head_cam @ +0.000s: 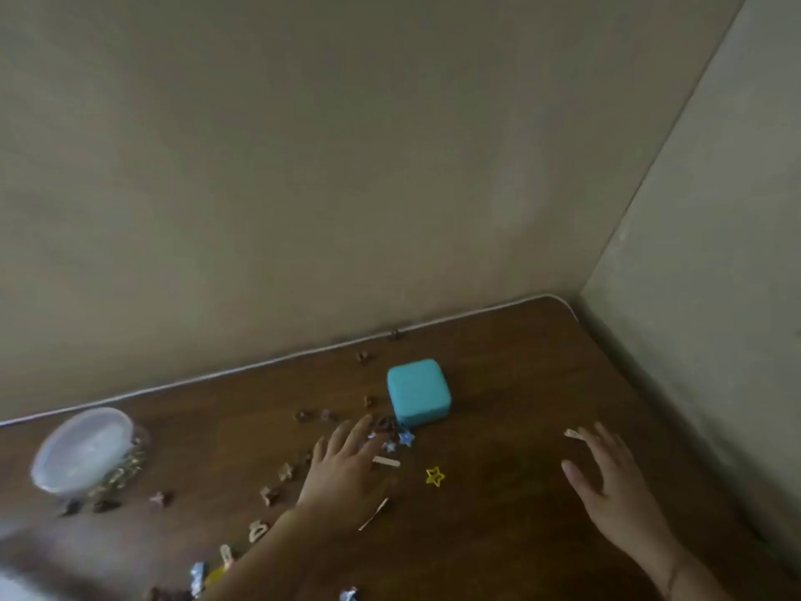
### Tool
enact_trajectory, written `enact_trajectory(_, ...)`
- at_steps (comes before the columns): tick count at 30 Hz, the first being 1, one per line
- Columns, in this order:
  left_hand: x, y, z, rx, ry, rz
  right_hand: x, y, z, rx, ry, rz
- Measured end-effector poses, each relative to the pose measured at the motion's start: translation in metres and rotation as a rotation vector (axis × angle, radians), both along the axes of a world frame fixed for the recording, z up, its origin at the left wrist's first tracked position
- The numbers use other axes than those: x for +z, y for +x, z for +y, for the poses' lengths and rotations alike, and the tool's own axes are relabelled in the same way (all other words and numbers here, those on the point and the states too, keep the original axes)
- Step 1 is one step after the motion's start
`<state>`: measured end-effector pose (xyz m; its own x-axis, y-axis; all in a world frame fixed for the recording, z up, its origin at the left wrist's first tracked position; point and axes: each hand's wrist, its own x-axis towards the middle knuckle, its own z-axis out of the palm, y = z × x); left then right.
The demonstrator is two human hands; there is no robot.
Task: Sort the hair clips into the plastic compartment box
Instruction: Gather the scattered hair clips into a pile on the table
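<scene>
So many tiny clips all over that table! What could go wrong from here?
Two risks, as guesses. The left hand lies spread over a cluster of clips beside the teal box; a sweep could scatter them further. One small clip sits right at the table's far edge by the wall, so a nudge might drop it behind. The picture is blurry, so small clips are easily overlooked.

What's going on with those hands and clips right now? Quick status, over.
Left hand open, flat among scattered hair clips. Right hand open, fingertips by a pale clip. Teal box shut, nothing sorted. Yellow star clip loose between hands.
</scene>
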<state>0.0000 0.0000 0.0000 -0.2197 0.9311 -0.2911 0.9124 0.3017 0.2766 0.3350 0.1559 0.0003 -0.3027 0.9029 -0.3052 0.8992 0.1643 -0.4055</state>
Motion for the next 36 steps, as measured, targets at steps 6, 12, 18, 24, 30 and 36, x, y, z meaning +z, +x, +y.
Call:
enact_trajectory(6,-0.046,0.029,-0.015,-0.040,-0.095,0.068,-0.053,0.013,0.022,0.070,-0.018,-0.182)
enact_trajectory(12,-0.057,0.049,-0.057,-0.126,-0.039,0.110,-0.064,-0.022,0.008,0.231,0.112,-0.199)
enact_trajectory(18,-0.064,0.041,-0.092,-0.178,0.162,0.014,-0.067,-0.095,-0.065,0.558,0.096,-0.068)
enact_trajectory(24,-0.057,0.003,-0.105,0.081,0.401,-0.017,-0.069,-0.164,-0.113,0.588,0.082,-0.030)
enact_trajectory(30,-0.053,-0.043,-0.090,0.296,0.222,-0.007,-0.075,-0.201,-0.141,0.693,0.124,-0.008)
enact_trajectory(36,-0.052,-0.063,-0.065,0.146,0.118,-0.088,-0.077,-0.179,-0.183,1.015,0.140,-0.004)
